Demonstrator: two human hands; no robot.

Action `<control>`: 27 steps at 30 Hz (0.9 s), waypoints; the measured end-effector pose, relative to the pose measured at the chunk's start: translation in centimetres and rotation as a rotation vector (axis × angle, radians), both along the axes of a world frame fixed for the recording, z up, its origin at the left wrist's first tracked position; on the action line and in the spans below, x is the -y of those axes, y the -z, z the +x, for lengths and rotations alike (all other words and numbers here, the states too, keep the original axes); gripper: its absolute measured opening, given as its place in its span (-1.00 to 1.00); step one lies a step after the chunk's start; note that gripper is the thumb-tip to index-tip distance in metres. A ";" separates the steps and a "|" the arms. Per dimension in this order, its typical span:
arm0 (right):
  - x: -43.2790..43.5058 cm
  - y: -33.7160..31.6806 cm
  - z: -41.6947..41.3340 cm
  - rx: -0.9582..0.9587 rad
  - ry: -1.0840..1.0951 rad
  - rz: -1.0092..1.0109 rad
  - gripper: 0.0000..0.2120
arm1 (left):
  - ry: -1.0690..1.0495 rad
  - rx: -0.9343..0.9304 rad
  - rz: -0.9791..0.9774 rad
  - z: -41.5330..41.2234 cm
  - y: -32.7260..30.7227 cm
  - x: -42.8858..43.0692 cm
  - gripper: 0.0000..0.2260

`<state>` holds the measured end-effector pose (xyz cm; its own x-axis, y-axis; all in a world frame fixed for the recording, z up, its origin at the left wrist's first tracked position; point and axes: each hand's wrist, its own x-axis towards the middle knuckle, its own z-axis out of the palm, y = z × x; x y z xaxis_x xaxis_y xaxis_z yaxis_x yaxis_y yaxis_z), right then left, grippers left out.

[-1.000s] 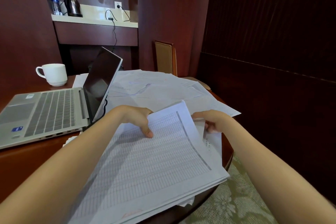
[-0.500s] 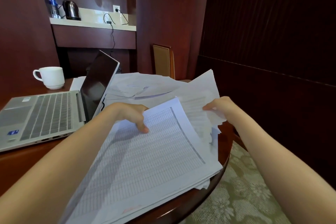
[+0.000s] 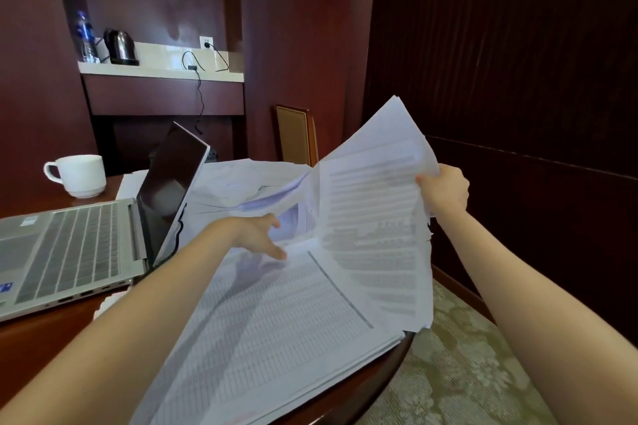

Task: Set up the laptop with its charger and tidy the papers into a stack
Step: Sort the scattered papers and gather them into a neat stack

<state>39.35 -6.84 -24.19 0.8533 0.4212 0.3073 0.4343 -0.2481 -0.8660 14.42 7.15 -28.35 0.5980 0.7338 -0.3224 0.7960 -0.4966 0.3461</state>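
Note:
A stack of printed papers point(image 3: 262, 331) lies on the round wooden table point(image 3: 45, 348) in front of me. My right hand point(image 3: 445, 191) grips the right edge of a few lifted sheets point(image 3: 373, 214), which stand tilted above the stack. My left hand point(image 3: 257, 235) reaches in under those sheets, fingers spread loosely on the stack. More loose papers point(image 3: 241, 179) lie scattered behind. An open silver laptop point(image 3: 86, 245) sits at the left, its screen dark. The black charger cable point(image 3: 200, 93) hangs from a wall socket point(image 3: 206, 43) down behind the laptop.
A white mug point(image 3: 81, 174) stands behind the laptop. On the back shelf point(image 3: 158, 71) are a kettle point(image 3: 121, 46) and a water bottle point(image 3: 84, 36). A chair back point(image 3: 297, 134) rises beyond the table. Patterned carpet point(image 3: 459, 373) lies to the right, below dark wall panels.
My right hand has lifted sheets from the table's right edge up and to the right. My left hand moved from holding down the stack's top to reaching under the raised sheets.

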 end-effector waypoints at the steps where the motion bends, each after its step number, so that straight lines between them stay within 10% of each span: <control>1: 0.2 -0.4 0.1 -0.004 -0.003 0.018 -0.75 | -0.016 0.058 0.023 0.6 0.0 0.1 -0.27; 11: 2.5 -3.0 1.7 -0.066 -0.001 0.242 -0.91 | -0.210 0.819 -0.204 8.5 -0.2 3.3 -0.24; 27: 3.2 -5.1 3.7 -0.499 -0.059 0.567 -0.78 | -0.222 1.157 -0.172 9.6 -4.8 3.2 -0.58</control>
